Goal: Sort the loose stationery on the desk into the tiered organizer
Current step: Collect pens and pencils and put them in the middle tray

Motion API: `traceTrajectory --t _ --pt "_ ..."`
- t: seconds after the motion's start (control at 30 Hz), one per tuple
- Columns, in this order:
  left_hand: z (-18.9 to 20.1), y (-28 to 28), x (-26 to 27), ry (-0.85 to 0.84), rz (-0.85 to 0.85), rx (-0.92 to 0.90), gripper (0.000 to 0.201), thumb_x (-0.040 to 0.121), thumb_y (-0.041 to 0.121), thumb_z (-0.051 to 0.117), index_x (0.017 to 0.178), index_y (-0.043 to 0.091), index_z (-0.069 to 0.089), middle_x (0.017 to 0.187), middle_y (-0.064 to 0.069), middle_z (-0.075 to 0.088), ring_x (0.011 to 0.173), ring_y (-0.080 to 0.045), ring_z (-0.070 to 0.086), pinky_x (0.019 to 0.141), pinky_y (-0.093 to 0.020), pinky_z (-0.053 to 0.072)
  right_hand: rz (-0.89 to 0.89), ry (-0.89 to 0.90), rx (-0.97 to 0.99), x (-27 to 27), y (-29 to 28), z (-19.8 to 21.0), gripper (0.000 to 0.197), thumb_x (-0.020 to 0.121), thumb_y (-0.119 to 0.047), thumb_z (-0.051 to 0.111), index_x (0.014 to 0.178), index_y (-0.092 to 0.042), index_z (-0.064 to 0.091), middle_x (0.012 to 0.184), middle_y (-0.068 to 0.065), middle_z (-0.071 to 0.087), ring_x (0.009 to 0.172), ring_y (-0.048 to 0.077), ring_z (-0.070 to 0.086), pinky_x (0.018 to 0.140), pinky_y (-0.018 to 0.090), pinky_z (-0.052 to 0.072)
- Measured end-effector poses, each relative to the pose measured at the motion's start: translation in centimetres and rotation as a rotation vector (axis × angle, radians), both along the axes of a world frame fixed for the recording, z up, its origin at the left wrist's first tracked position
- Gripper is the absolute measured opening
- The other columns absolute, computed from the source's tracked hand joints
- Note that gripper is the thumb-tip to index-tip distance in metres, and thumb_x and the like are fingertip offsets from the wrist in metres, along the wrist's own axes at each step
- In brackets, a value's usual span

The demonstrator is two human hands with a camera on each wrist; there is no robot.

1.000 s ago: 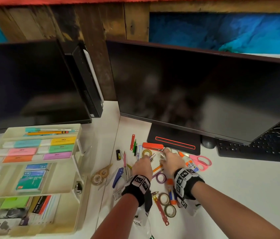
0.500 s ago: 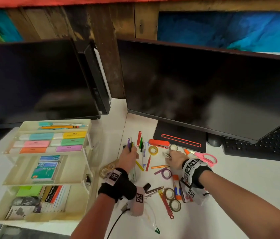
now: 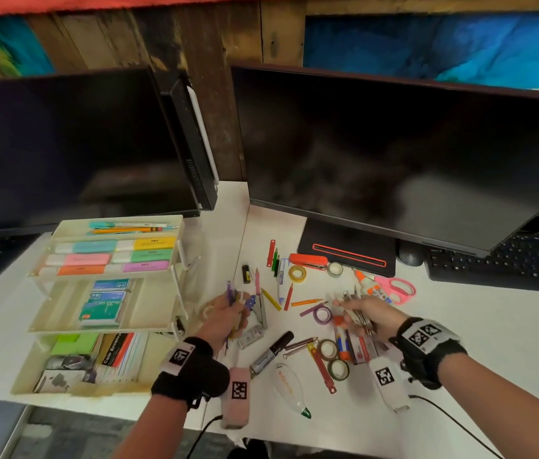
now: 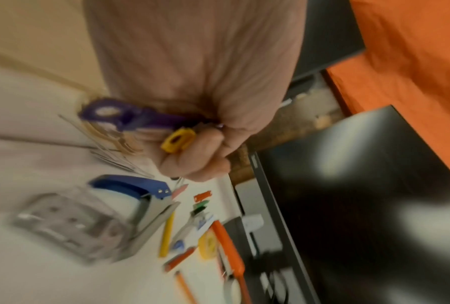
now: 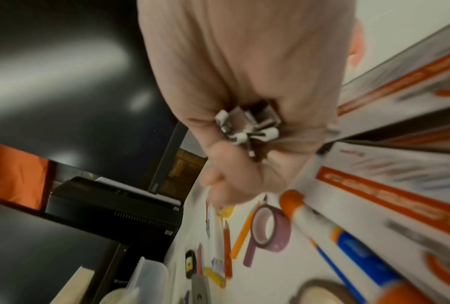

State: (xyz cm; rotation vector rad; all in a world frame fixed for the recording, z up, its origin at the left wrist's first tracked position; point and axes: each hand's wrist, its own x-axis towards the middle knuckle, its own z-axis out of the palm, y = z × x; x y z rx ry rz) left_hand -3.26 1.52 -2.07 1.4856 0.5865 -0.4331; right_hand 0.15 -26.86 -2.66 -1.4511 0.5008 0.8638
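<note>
Loose stationery lies scattered on the white desk (image 3: 460, 342) in front of the right monitor (image 3: 394, 154): colored pencils, tape rolls, an orange stapler (image 3: 308, 261), pink scissors (image 3: 397, 289), a glue bottle (image 3: 369, 286), a black marker (image 3: 271, 352). The cream tiered organizer (image 3: 175, 246) stands to the left of the pile, highlighters on its upper tier, staple boxes on the middle tier, pads and envelopes on the bottom.

Left hand (image 3: 228, 318) is curled around a bundle of purple and yellow plastic pieces (image 4: 151, 123), above the blue staple remover (image 4: 130, 185). Right hand (image 3: 366, 314) is closed on a cluster of metal clips (image 5: 247, 125), raised over the purple tape roll (image 3: 323, 314) and glue stick (image 3: 341, 332).
</note>
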Motion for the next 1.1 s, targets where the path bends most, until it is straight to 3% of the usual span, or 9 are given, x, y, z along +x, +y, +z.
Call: traceTrajectory --t 0.13,0.27,0.33,0.43,0.53,0.63,0.83,0.93,1.1 --pt "-0.8 -2.6 -1.7 0.04 -0.368 0.301 0.013 0.096 0.026 0.043 0.09 0.016 0.051 0.067 0.004 0.049 0.051 -0.007 0.042 0.046 -0.019 0.033 0.083 -0.02 0.034 -2.0 0.0 -0.4 0.022 0.096 -0.024 0.051 0.085 -0.005 0.056 0.067 0.009 0.058 0.039 0.013 0.042 0.037 0.019 0.027" --pt "-2.1 -6.0 -3.0 -0.153 -0.726 0.752 0.027 0.094 0.034 0.046 0.107 0.012 0.052 0.106 -0.007 0.063 0.097 -0.023 0.059 0.082 -0.033 0.044 0.193 -0.098 0.003 -3.6 0.4 0.0 0.039 0.092 -0.043 0.053 0.066 -0.013 0.047 0.049 0.0 0.039 0.035 0.011 0.027 0.037 0.019 0.019" --pt "-2.4 -7.2 -3.3 -0.193 -0.855 0.956 0.023 0.094 0.029 0.045 0.109 0.012 0.052 0.107 -0.009 0.064 0.101 -0.028 0.059 0.083 -0.036 0.045 0.342 -0.197 -0.156 -4.7 1.0 -0.1 0.039 0.086 -0.051 0.059 0.07 -0.016 0.05 0.05 -0.001 0.041 0.04 0.012 0.033 0.039 0.02 0.027" --pt "-2.5 -8.4 -3.3 -0.221 -0.928 1.115 0.019 0.094 0.018 0.045 0.11 0.012 0.051 0.106 -0.011 0.064 0.101 -0.031 0.061 0.081 -0.037 0.049 0.643 -0.42 -0.423 -7.1 2.0 -1.2 0.037 0.078 -0.056 0.065 0.078 -0.021 0.054 0.072 -0.001 0.059 0.065 0.015 0.054 0.062 0.027 0.042" --pt "-2.4 -9.0 -3.1 -0.247 -0.964 1.191 0.019 0.093 0.014 0.046 0.112 0.012 0.051 0.109 -0.012 0.063 0.103 -0.032 0.061 0.081 -0.037 0.048 0.88 -0.575 -0.774 -9.4 3.7 -2.3 0.026 0.091 -0.038 0.054 0.104 -0.016 0.055 0.1 0.007 0.063 0.094 0.026 0.061 0.074 0.032 0.043" --pt "-2.3 -9.3 -3.1 -0.271 -0.986 1.225 0.022 0.094 0.018 0.051 0.114 0.012 0.05 0.112 -0.011 0.062 0.106 -0.031 0.06 0.082 -0.037 0.047 0.977 -0.673 -1.017 -9.9 4.7 -2.4 0.033 0.097 -0.029 0.041 0.125 -0.011 0.042 0.114 0.014 0.061 0.104 0.032 0.06 0.08 0.037 0.047" --pt "-2.5 -9.3 -2.7 -0.25 -0.986 1.213 0.022 0.093 0.019 0.053 0.114 0.01 0.05 0.114 -0.013 0.061 0.107 -0.032 0.058 0.084 -0.038 0.047 0.975 -0.636 -1.055 -8.9 5.4 -2.5 0.03 0.097 -0.024 0.041 0.122 -0.007 0.042 0.113 0.013 0.063 0.1 0.031 0.062 0.072 0.035 0.045" --pt "-2.7 -9.1 -2.3 -0.245 -1.012 1.19 0.02 0.094 0.015 0.049 0.113 0.009 0.052 0.114 -0.014 0.061 0.107 -0.033 0.058 0.085 -0.039 0.048 0.926 -0.563 -1.031 -8.6 5.9 -2.6 0.028 0.095 -0.017 0.04 0.121 -0.008 0.044 0.114 0.012 0.062 0.102 0.03 0.061 0.079 0.035 0.047" --pt "-2.3 -8.0 -1.5 -0.279 -0.975 1.017 0.026 0.094 0.026 0.048 0.111 0.006 0.05 0.109 -0.014 0.061 0.1 -0.031 0.059 0.078 -0.036 0.045 0.909 -0.493 -0.94 -8.0 5.6 -2.3 0.034 0.093 -0.028 0.048 0.122 -0.009 0.048 0.116 0.012 0.06 0.105 0.029 0.06 0.082 0.032 0.046"
